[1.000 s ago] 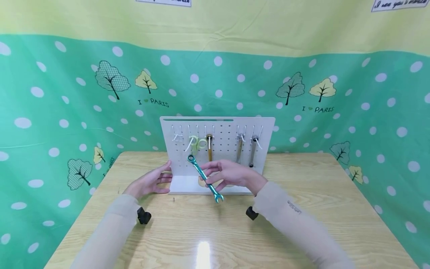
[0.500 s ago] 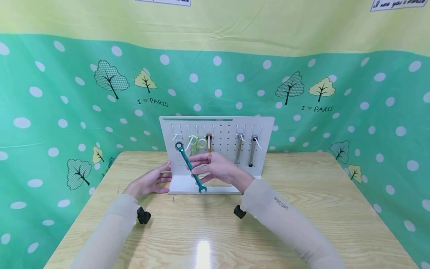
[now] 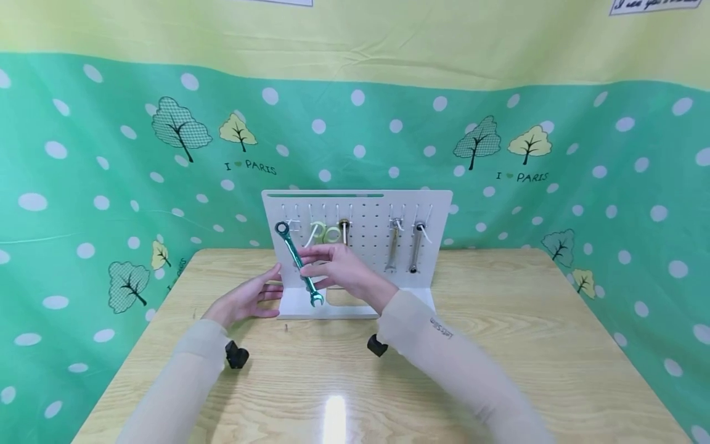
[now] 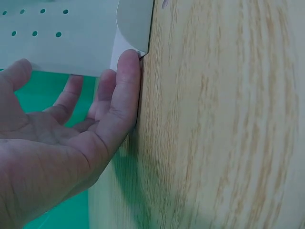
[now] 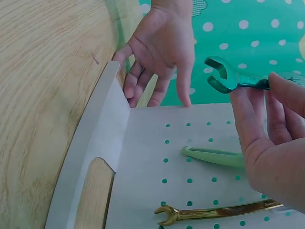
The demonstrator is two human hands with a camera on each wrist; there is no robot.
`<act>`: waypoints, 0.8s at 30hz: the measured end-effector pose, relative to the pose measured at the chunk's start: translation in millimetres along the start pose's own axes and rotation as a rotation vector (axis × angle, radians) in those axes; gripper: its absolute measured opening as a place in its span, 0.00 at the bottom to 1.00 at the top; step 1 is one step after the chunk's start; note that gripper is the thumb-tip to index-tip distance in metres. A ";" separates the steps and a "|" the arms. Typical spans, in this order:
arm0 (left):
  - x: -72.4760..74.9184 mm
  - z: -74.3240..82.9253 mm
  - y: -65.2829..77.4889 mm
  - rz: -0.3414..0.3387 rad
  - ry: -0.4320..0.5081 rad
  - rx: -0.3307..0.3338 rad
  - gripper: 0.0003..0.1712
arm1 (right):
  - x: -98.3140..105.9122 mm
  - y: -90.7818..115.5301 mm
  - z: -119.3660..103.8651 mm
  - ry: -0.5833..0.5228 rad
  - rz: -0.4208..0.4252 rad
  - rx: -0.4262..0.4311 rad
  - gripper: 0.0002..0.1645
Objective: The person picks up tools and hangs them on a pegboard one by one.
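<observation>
My right hand (image 3: 341, 268) pinches a shiny green-blue ratchet wrench (image 3: 295, 254) by its middle, in front of the left part of a white pegboard stand (image 3: 370, 246). The wrench's ring end points up and left, near the leftmost hook (image 3: 293, 223); in the right wrist view its open jaw end (image 5: 224, 76) faces the board's base. My left hand (image 3: 249, 301), fingers loosely extended, touches the stand's left edge with its fingertips. Light green scissors (image 3: 331, 234) hang beside the wrench, partly hidden by my right hand.
A gold wrench (image 5: 219, 212) hangs right of the scissors. Farther right on the board hang another wrench (image 3: 393, 246) and a silver one (image 3: 416, 248). The stand sits on a wooden table (image 3: 499, 320), with a patterned green curtain (image 3: 355, 135) behind.
My right hand has carried the green-blue wrench leftward and up, from the board's middle to the leftmost hook. My left hand has stayed at the stand's edge.
</observation>
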State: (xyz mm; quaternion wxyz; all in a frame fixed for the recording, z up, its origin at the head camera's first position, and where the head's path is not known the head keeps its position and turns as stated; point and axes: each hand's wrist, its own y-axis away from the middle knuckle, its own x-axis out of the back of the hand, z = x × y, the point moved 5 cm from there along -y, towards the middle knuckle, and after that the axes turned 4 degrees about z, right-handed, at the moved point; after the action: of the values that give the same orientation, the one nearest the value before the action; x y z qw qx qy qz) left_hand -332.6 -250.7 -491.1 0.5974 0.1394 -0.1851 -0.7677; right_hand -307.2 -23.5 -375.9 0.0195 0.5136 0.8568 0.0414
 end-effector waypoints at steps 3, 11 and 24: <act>-0.7 1.2 1.3 -0.008 0.000 -0.003 0.53 | -0.9 -5.1 2.4 -0.016 0.041 -0.005 0.23; -1.3 1.5 2.5 -0.013 0.000 -0.004 0.53 | -1.4 -19.4 15.5 -0.069 0.157 0.019 0.25; -1.3 2.1 2.5 -0.006 -0.008 0.002 0.55 | -4.0 -31.4 26.4 -0.036 0.239 0.025 0.21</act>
State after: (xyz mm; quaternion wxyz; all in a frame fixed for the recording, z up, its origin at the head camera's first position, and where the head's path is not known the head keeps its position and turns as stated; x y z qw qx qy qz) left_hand -331.1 -249.7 -488.0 0.5943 0.1376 -0.1877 -0.7698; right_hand -330.8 -40.4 -405.0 0.0234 0.6130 0.7894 0.0236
